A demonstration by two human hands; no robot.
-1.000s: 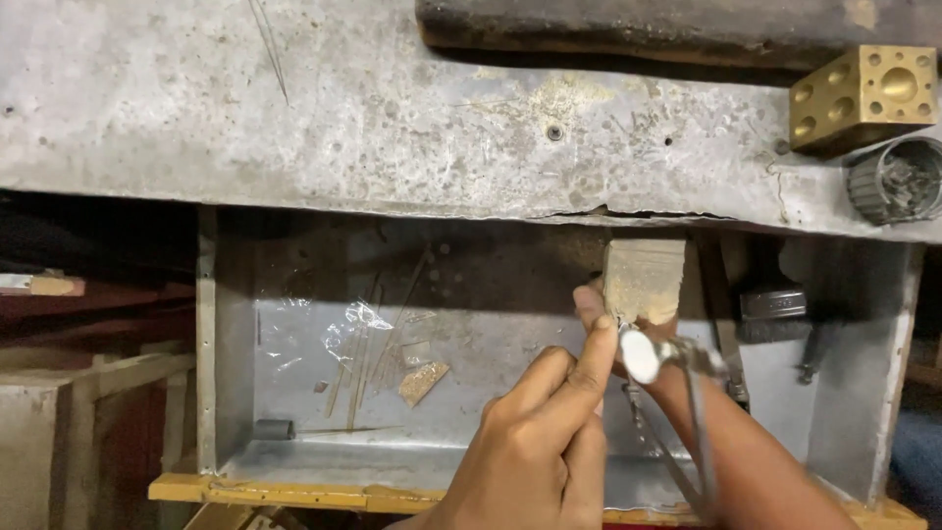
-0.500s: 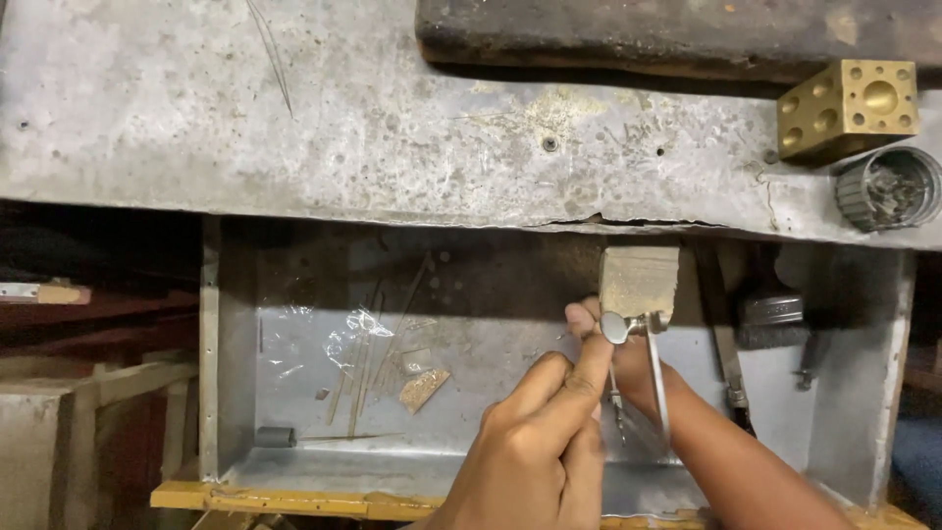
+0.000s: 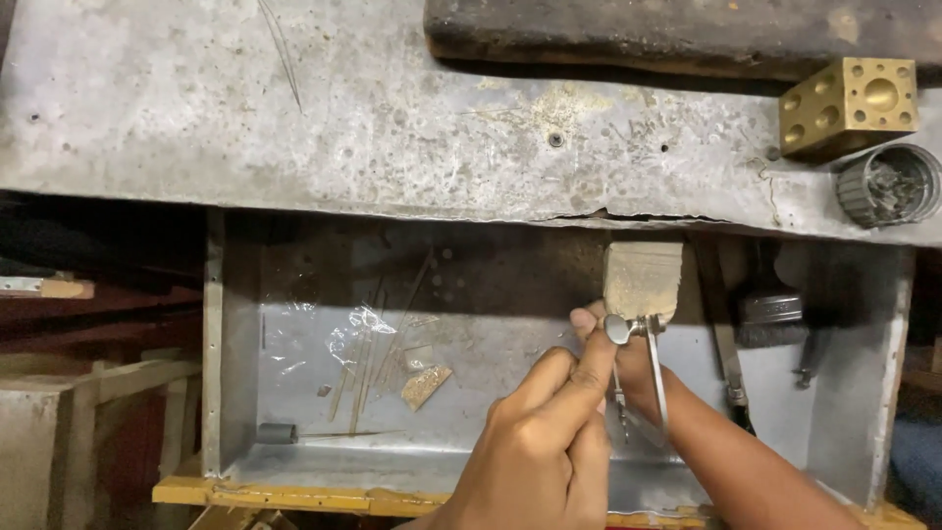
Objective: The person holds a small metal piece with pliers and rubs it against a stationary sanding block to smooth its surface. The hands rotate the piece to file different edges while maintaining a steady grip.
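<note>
Over the open metal drawer (image 3: 235, 393), the left hand (image 3: 540, 451) pinches the round top of a pair of metal dividers (image 3: 638, 363) against the wooden peg (image 3: 643, 280) while the right hand (image 3: 628, 368), mostly hidden, seems to grip the legs; steady aligning comes next
</note>
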